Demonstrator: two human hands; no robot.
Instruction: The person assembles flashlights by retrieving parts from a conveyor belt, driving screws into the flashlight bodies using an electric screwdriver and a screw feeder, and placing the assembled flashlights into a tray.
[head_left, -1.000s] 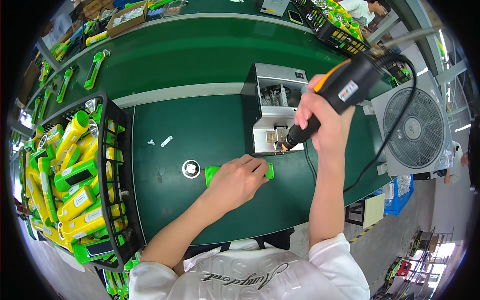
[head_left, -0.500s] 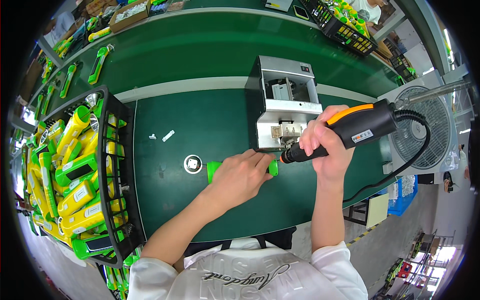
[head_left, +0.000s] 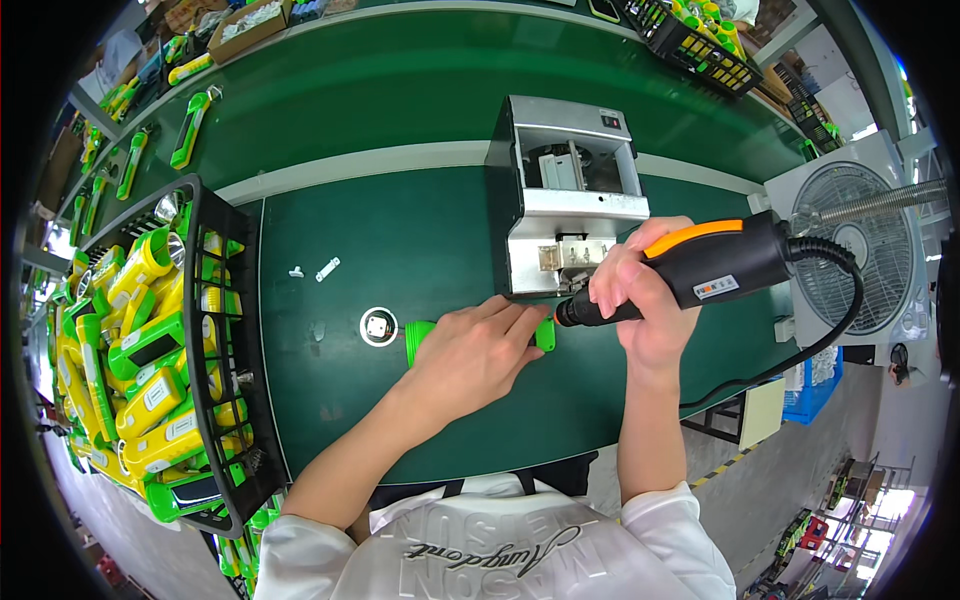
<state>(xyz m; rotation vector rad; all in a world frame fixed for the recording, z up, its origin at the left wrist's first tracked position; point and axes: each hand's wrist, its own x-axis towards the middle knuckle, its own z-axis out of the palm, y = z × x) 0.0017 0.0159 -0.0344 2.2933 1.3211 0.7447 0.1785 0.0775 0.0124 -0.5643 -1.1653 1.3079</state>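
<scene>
My left hand is closed over a green flashlight housing lying on the green bench, its threaded end showing to the left. My right hand grips a black and orange electric screwdriver, held nearly level. The screwdriver's tip meets the right end of the housing; whether it sits on a screw is too small to tell. Left of the housing lies a round lamp head, with thin wires running toward the threaded end. A small white strip-shaped part and a smaller white piece lie farther off.
A metal-and-black bench machine stands just beyond my hands. On the left is a black crate heaped with yellow and green flashlights. The screwdriver's black cable curves down at right, near a fan. Another crate stands far back.
The screwdriver's tip has shifted slightly left, closer against the housing's end. My left hand keeps its hold, and the whole view has shifted a little.
</scene>
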